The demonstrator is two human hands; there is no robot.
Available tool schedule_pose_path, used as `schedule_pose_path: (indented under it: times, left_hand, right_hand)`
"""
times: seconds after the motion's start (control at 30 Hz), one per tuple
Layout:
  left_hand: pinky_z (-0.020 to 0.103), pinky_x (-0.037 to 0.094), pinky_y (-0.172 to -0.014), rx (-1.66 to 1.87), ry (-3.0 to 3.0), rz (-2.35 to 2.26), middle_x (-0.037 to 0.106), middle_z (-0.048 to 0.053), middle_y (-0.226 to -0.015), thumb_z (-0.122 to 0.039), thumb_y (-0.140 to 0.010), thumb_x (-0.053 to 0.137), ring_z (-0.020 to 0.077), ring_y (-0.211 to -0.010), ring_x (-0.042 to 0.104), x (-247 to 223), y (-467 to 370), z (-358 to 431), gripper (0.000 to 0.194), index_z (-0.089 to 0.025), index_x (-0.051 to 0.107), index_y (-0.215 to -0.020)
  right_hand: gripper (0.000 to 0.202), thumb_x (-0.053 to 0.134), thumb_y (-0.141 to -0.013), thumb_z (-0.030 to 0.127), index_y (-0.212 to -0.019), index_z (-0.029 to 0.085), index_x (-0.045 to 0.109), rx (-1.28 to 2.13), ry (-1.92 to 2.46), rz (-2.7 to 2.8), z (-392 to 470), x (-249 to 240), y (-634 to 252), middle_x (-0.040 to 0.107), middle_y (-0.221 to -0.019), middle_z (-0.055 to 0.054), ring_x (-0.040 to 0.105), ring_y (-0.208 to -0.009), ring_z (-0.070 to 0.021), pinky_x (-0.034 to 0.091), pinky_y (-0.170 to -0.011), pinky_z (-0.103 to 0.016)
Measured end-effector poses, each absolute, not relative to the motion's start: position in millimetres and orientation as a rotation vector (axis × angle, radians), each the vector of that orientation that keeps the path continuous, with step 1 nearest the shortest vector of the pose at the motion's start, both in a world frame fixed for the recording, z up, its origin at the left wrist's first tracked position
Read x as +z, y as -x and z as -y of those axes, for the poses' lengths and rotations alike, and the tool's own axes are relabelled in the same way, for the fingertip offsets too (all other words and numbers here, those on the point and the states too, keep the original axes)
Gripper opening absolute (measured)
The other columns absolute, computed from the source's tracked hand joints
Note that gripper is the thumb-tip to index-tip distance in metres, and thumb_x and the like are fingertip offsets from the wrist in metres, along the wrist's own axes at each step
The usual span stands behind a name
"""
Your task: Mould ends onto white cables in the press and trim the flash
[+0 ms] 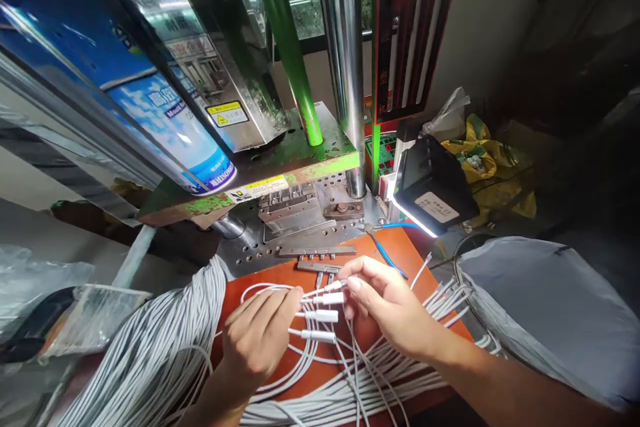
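Several white cables with moulded connectors fan out from the closed fingers of my left hand, low in the middle of the view. My right hand pinches the end of the uppermost cable between thumb and fingertips, just right of the connectors. Behind my hands lie two notched metal bars on the orange-red work surface. Near the front bar, more cable ends show, partly hidden by my right hand. Blue-handled pliers rest beyond my right hand.
A press with a green-edged plate and metal mould block stands ahead. A blue spray can is on the left. White cable bundles lie left and below. A white-lined bin and black lamp are right.
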State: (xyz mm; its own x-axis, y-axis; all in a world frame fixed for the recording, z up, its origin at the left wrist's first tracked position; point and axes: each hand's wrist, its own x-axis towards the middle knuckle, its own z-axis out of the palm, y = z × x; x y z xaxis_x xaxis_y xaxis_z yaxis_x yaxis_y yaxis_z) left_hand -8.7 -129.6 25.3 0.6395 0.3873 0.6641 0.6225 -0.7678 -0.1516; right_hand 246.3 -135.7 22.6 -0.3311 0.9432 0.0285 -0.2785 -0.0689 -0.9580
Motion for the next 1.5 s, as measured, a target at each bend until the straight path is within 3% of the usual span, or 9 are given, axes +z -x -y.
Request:
schedule_pose_path:
  times: [0.4, 0.63, 0.97, 1.33, 1.5]
  left_hand:
    - [0.041, 0.059, -0.083, -0.962, 2.485, 0.942, 0.080, 0.014, -0.102, -0.003, -0.099, 0.052, 0.0271, -0.090, 0.075, 15.3, 2.8, 143.6, 0.045, -0.018, 0.064, -0.139]
    - [0.038, 0.056, -0.074, -0.983, 2.458, 0.783, 0.078, 0.015, -0.094, -0.003, -0.097, 0.050, 0.0254, -0.080, 0.071, 19.0, -1.1, 138.9, 0.037, -0.010, 0.067, -0.129]
    - [0.038, 0.057, -0.073, -0.985, 2.481, 0.724, 0.076, 0.017, -0.092, 0.002, -0.094, 0.050, 0.0266, -0.083, 0.071, 21.9, -2.3, 137.0, 0.032, -0.002, 0.068, -0.121]
    - [0.038, 0.060, -0.073, -0.974, 2.457, 0.720, 0.076, 0.016, -0.088, 0.002, -0.095, 0.053, 0.0267, -0.082, 0.072, 27.5, -5.9, 133.5, 0.026, -0.004, 0.066, -0.117]
    - [0.043, 0.062, -0.082, -0.988, 2.363, 0.874, 0.076, 0.017, -0.097, 0.010, -0.088, 0.049, 0.0294, -0.094, 0.072, 18.4, 3.5, 130.0, 0.041, -0.007, 0.064, -0.122]
  right_hand:
    - [0.025, 0.063, -0.103, 0.050, -0.099, 0.025, 0.066, 1.509, 0.897, 1.200, 137.3, 20.7, -248.3, 0.068, -0.084, -0.001, 0.063, -0.070, -0.0157, 0.051, -0.065, -0.030]
    - [0.026, 0.063, -0.103, 0.049, -0.099, 0.024, 0.065, 1.476, 0.918, 1.220, 136.9, 19.7, -249.2, 0.070, -0.085, -0.001, 0.064, -0.073, -0.0161, 0.052, -0.067, -0.030]
    - [0.028, 0.066, -0.101, 0.050, -0.094, 0.023, 0.066, 1.548, 0.898, 1.137, 135.3, 20.1, -248.3, 0.070, -0.084, -0.002, 0.063, -0.068, -0.0146, 0.050, -0.064, -0.029]
    - [0.028, 0.066, -0.101, 0.051, -0.091, 0.024, 0.065, 1.498, 0.893, 1.148, 135.1, 14.2, -248.0, 0.069, -0.081, -0.002, 0.062, -0.066, -0.0166, 0.049, -0.060, -0.031]
    - [0.030, 0.063, -0.103, 0.051, -0.088, 0.025, 0.064, 1.208, 0.975, 1.134, 128.1, 7.0, -253.2, 0.066, -0.076, -0.002, 0.059, -0.064, -0.0172, 0.049, -0.061, -0.033]
